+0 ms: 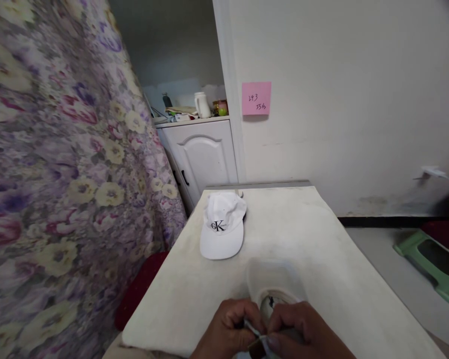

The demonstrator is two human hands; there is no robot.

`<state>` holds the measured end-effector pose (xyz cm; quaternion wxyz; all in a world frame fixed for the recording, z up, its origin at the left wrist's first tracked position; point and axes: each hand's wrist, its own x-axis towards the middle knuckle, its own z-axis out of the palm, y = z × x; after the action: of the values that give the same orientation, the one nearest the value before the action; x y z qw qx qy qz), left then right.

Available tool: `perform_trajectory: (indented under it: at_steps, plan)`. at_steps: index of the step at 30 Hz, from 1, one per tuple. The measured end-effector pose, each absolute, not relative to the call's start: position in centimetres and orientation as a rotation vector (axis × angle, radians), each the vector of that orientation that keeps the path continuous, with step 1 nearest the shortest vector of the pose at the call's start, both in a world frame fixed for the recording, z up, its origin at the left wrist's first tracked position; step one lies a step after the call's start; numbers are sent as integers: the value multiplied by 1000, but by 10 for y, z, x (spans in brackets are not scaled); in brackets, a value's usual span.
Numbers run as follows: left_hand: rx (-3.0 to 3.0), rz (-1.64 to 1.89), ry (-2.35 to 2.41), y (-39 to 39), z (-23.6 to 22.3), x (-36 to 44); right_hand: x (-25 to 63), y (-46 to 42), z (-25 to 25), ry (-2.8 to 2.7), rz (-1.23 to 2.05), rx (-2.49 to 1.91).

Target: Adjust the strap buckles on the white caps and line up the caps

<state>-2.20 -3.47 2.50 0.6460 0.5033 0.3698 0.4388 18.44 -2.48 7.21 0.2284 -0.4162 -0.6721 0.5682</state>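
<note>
Near the table's close edge lies a pale cap (275,274), its brim pointing away from me and its inside partly showing. My left hand (232,326) is closed in a pinch at the back of this cap, on its strap. Beside it my right hand (307,331) also pinches the strap, close to a brownish metal-looking buckle (257,347). Fingers cover much of the strap and buckle. Farther off, at the left side, a white cap (222,239) with black "CK" lettering rests with its brim towards me, touched by neither hand.
Both caps lie on a whitish table (292,224). A floral curtain (71,174) hangs at the left, by a dark red seat (140,289). Behind stand a white cabinet (204,154) and a wall with a pink note (256,98). A green stool (434,269) is at right.
</note>
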Motion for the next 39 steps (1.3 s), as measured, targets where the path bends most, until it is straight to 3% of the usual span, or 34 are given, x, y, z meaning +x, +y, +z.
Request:
perform_trajectory:
  at_steps: [12, 39]
  plan:
    - [1147, 927, 883, -35, 29, -19, 188, -18, 63, -1754, 1786, -963]
    - [1098, 861, 807, -34, 41, -12, 191, -16, 70, -1681, 1801, -927]
